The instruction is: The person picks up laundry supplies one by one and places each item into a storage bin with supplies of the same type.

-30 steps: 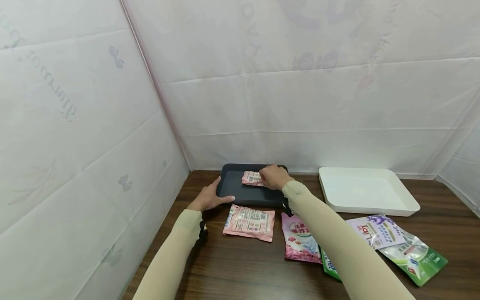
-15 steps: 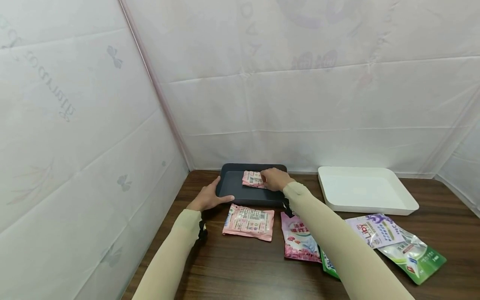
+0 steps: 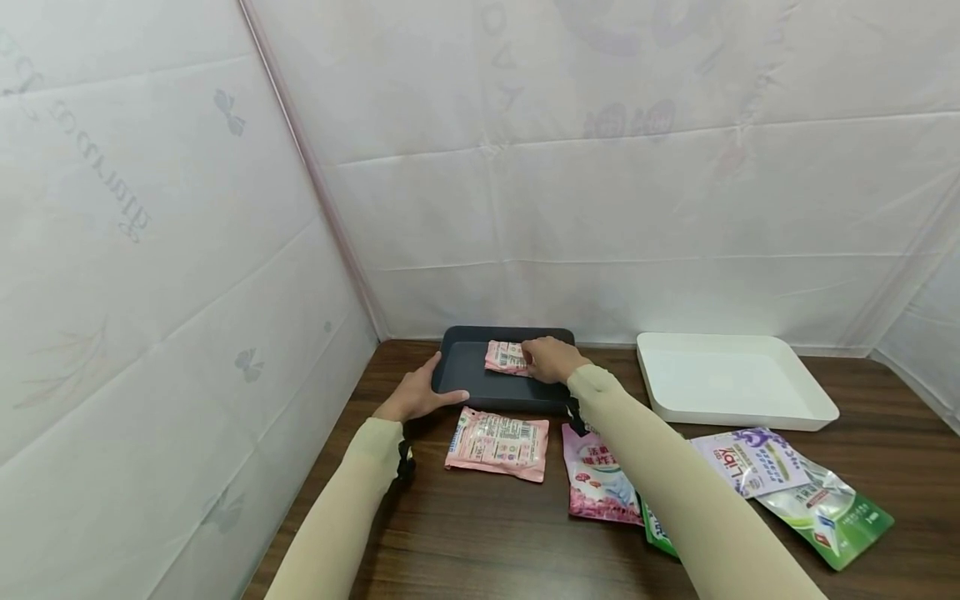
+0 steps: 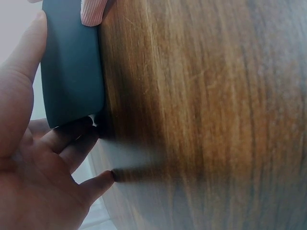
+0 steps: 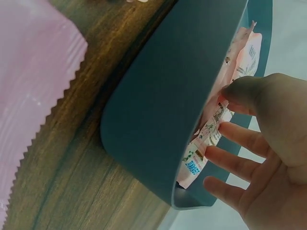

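Observation:
A dark grey tray point(image 3: 468, 387) lies by the back wall. My left hand point(image 3: 412, 395) grips its near left corner; in the left wrist view the thumb point(image 4: 29, 45) lies along the upper rim and the other fingers reach the tray's end. Inside the tray is a small pink printed packet point(image 3: 504, 357). My right hand point(image 3: 555, 359) reaches over the tray and pinches the packet between thumb and index finger, the other fingertips resting on its printed face point(image 5: 195, 165). A larger pink packet point(image 3: 498, 444) lies on the table just in front of the tray.
To the right stands a white tray point(image 3: 738, 379). Before it lie a purple-and-white pouch point(image 3: 752, 463) and a green pouch point(image 3: 843, 517). A pink pouch point(image 3: 600, 483) and another green pouch point(image 3: 657, 533) lie partly under my right forearm. White cloth walls point(image 3: 600, 208) enclose the table.
Almost nothing differs. My right hand has shifted very slightly at the small packet; the left hand, the trays and the other packets keep their places.

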Motion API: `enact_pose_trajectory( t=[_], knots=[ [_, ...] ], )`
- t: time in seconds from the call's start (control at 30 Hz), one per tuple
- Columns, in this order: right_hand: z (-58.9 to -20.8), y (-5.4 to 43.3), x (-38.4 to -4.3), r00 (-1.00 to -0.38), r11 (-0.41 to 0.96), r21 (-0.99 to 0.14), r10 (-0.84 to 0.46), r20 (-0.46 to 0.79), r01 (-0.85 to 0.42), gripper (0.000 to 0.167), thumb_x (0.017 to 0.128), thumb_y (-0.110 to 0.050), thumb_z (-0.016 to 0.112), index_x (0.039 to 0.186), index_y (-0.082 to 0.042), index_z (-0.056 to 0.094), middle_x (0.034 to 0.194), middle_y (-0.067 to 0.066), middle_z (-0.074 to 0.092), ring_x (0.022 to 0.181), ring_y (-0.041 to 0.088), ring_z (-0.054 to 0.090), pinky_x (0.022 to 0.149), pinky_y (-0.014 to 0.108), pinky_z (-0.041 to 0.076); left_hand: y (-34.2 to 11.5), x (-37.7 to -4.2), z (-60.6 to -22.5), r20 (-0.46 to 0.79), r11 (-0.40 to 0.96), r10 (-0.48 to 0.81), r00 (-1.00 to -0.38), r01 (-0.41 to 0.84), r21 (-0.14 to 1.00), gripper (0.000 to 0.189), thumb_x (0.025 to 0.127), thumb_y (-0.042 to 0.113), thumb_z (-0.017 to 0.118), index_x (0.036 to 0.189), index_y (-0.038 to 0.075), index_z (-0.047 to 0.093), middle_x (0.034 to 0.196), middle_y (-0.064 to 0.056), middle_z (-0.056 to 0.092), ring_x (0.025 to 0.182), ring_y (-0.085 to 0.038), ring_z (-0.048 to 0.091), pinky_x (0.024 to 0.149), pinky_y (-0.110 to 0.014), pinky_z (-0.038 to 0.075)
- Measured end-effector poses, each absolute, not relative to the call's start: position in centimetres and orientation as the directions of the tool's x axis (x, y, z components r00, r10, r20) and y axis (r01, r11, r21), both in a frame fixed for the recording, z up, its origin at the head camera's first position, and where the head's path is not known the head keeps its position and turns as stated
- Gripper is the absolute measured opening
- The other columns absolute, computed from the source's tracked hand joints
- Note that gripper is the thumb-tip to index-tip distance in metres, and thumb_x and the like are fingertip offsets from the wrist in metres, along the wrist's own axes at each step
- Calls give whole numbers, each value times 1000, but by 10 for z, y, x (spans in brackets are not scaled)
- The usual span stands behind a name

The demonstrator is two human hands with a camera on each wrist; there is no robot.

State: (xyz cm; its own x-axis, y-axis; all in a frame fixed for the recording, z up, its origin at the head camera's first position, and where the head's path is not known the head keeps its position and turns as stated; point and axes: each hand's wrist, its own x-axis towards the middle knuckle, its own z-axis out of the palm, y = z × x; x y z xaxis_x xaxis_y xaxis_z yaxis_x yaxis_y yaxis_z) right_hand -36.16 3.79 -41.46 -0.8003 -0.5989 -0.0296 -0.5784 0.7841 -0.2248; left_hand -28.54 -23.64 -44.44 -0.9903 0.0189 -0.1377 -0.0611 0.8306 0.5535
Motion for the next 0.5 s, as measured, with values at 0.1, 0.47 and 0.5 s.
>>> enact_pose_trajectory(
  t=[0.1, 0.47, 0.5],
  knots=[
    [-415, 39, -362, -800, 785, -224, -599, -33, -578, 7, 100, -10, 66, 107, -7, 66, 93, 6, 64, 78, 19, 55, 70, 37, 49, -236, -286, -445, -140, 831, 21, -990, -61, 552, 113, 87, 61, 75, 166, 9, 13, 166, -24, 24, 150, -45, 28, 117, -60, 31],
    [-410, 41, -358, -784, 779, -172, -619, -51, -603, 18, 102, -17, 66, 116, -7, 68, 111, 12, 69, 91, 23, 63, 80, 43, 54, -237, -287, -447, -140, 831, 33, -990, -50, 554, 113, 87, 60, 75, 166, 10, 12, 166, -24, 23, 150, -45, 28, 117, -60, 31],
    [-409, 42, -357, -781, 776, -168, -622, -49, -607, 20, 102, -17, 66, 119, -7, 68, 114, 12, 69, 96, 25, 64, 83, 45, 55, -238, -287, -448, -142, 831, 34, -989, -51, 554, 114, 87, 61, 75, 166, 10, 12, 166, -24, 23, 150, -45, 28, 117, -60, 31]
  ],
)
